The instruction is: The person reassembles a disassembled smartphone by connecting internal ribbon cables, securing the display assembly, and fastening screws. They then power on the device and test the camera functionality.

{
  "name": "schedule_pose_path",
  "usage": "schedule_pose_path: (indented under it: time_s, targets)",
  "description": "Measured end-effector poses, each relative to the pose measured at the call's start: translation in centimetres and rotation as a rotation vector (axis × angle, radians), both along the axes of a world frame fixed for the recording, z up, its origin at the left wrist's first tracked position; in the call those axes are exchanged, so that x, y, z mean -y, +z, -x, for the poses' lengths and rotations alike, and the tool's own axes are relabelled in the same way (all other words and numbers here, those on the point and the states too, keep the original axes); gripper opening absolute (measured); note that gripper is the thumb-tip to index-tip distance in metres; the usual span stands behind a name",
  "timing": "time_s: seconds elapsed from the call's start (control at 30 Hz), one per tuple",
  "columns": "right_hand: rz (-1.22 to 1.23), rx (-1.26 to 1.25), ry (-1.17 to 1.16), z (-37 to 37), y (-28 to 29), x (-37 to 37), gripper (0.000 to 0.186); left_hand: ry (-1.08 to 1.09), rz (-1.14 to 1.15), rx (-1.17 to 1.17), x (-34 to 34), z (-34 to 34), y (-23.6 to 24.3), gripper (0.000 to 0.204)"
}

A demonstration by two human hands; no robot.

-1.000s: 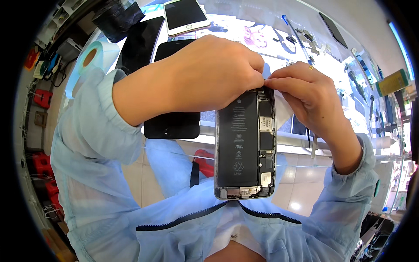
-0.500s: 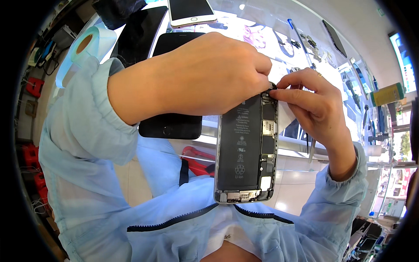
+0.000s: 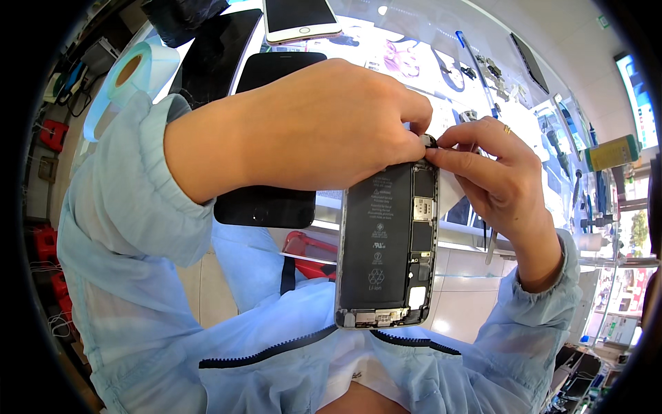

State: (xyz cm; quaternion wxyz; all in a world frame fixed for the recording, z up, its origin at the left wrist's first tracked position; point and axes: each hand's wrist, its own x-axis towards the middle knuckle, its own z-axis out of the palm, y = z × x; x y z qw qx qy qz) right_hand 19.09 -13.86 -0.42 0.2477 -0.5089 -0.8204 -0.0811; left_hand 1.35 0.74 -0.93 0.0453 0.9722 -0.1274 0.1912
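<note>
At the far left of the worktop lies a roll of pale tape (image 3: 134, 69), and next to it a dark phone screen (image 3: 265, 138) rests flat on the white surface, partly hidden behind the left arm. A white-framed phone (image 3: 300, 17) lies at the top edge.

From the left side the left forearm, in a light blue sleeve, crosses the picture almost horizontally. The left hand (image 3: 331, 127) is seen from its back, the fingers curled down and closed on the upper end of the opened phone (image 3: 387, 252), which it holds in the air above the person's lap, between the two hands. The phone stands nearly upright, its open side toward the camera. Its screen is removed, so the inside shows: a long black battery (image 3: 376, 241) fills the left part, a narrow board with small metal parts runs along the right edge, and the metal frame is silver-grey.

The right hand (image 3: 500, 179) comes from the lower right, wrist bent, with a ring on one finger. Its thumb and forefinger are pinched together on a small dark part at the phone's top right corner, touching the left fingertips.

Further right, several tools (image 3: 572, 172) lie on the bench.
</note>
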Motion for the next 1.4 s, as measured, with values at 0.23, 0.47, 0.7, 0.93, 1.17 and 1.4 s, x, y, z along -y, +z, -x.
schedule_pose_path:
  time_s: [0.23,0.47,0.7,0.93,1.17,1.4]
  targets:
    - [0.030,-0.021,0.035,-0.4,0.3,0.0,0.028,0.001,0.017,-0.020,0.0,0.2,0.1,0.020]
    - [0.044,-0.070,-0.032,0.0,0.0,0.2,0.027,0.035,-0.031,-0.052,0.6,0.4,0.4,0.018]
    - [0.080,-0.149,-0.086,0.3,0.0,0.3,0.024,0.052,-0.023,-0.005,1.0,0.3,0.2,0.020]
    - [0.084,-0.151,-0.068,0.4,-0.1,0.4,0.024,0.047,0.049,-0.009,0.7,0.5,0.0,0.027]
    - [0.090,-0.123,-0.074,0.7,0.0,0.4,0.024,0.098,0.064,-0.085,1.2,0.5,0.6,0.029]
    - [0.002,-0.179,-0.094,-0.1,0.1,0.0,0.025,0.058,0.093,0.063,0.4,0.6,0.4,0.035]
